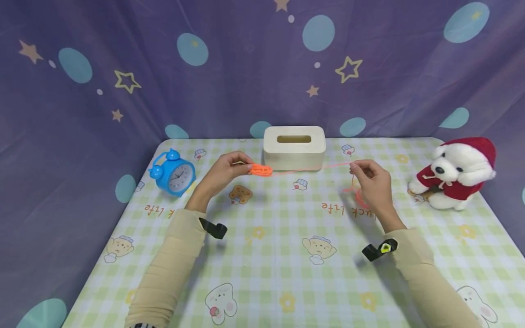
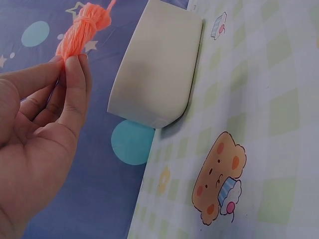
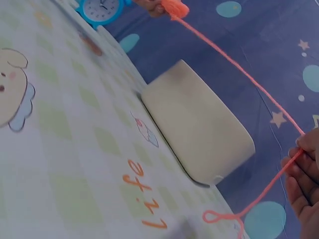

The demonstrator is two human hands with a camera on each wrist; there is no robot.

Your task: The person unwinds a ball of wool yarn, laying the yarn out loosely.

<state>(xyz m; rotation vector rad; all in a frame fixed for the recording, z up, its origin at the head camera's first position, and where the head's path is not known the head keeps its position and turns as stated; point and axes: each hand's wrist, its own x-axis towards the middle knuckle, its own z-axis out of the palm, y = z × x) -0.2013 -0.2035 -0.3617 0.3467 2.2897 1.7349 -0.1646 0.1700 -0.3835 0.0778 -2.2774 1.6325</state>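
My left hand [image 1: 225, 171] pinches one end of a small bundle of orange yarn [image 1: 261, 170] between thumb and fingertips. In the left wrist view the yarn bundle [image 2: 83, 31] is wrapped round its middle by a strand. A single strand [image 3: 239, 67] runs from the bundle across to my right hand [image 1: 372, 181], which pinches it between thumb and forefinger. Below the right fingers the loose end dangles, with a small loop [image 3: 213, 216] in it. Both hands are raised above the table, and the strand between them looks nearly straight.
A cream tissue box [image 1: 294, 152] stands at the back of the table, behind the strand. A blue alarm clock [image 1: 175, 175] is at the left. On the right sits a white plush dog [image 1: 455, 175] in red clothes. A checkered cloth [image 1: 262, 264] covers the table.
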